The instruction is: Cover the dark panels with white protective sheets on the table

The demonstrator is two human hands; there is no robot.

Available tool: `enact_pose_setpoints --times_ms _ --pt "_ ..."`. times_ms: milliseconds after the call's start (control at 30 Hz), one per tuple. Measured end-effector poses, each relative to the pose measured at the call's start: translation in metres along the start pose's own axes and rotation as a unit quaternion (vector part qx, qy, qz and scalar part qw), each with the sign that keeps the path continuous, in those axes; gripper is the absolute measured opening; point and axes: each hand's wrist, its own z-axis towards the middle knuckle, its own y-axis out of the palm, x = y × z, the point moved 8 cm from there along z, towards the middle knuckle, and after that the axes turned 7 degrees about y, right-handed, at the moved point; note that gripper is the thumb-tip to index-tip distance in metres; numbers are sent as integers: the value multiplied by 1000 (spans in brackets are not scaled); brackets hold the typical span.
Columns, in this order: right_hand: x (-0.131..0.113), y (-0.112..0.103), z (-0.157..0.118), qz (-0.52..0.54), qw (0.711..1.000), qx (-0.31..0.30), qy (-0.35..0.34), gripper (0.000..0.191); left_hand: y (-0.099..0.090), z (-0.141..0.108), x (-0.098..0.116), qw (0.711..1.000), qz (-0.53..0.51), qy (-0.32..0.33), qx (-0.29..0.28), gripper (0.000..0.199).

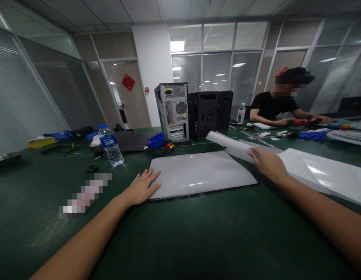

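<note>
A white rectangular panel (198, 173) with a thin black edge lies flat on the green table (180, 233) in front of me. My left hand (142, 186) rests on its left edge, fingers spread and palm down. At the panel's right, my right hand (266, 163) pinches a thin white sheet (229, 144). The sheet is curled, with one end raised above the panel's upper right corner. Beyond my right hand, a larger white panel (329, 173) with glossy reflections lies on the table.
Behind the panel stand an open computer case (176, 112) and a black case (202, 116). A water bottle (110, 146) is at the left, near a black mouse (92, 168). A person (273, 105) sits at the back right among tools, blue gloves (313, 135) and another bottle (241, 113).
</note>
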Motion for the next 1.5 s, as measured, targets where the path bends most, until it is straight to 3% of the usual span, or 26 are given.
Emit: enact_pose_setpoints --times_ms 100,233,333,400,533,700,800,1000,1167,1267,1500 --pt "-43 -9 -15 55 991 1 -125 55 -2 -1 2 1000 -2 -3 -1 78" --pt "-93 -1 -45 120 947 -122 -273 52 -5 -2 4 1000 -7 -12 11 79" --pt "-116 4 -65 161 908 -201 -330 49 -7 -2 6 1000 -16 -18 20 78" --pt "-123 4 -69 175 901 -215 -335 49 -7 -1 7 1000 -14 -17 22 79" --pt "-113 2 -56 139 930 -164 -298 49 -8 0 8 1000 -2 -4 29 80" --pt "-73 4 -31 36 977 -103 -181 50 -8 0 7 999 -1 0 35 81" --pt "-69 8 -33 48 971 -146 -185 49 -9 -1 7 999 -7 -3 36 80" --pt "-96 7 -49 150 927 -212 -270 47 -12 -1 6 999 -17 -5 51 79" --pt "-76 8 -33 78 967 -151 -191 49 -9 1 4 999 -6 0 52 78" --pt "-59 14 -27 50 973 -157 -162 50 -9 1 5 999 3 7 52 76" --pt "-71 17 -36 105 948 -188 -234 47 -15 -1 8 999 11 15 48 64"
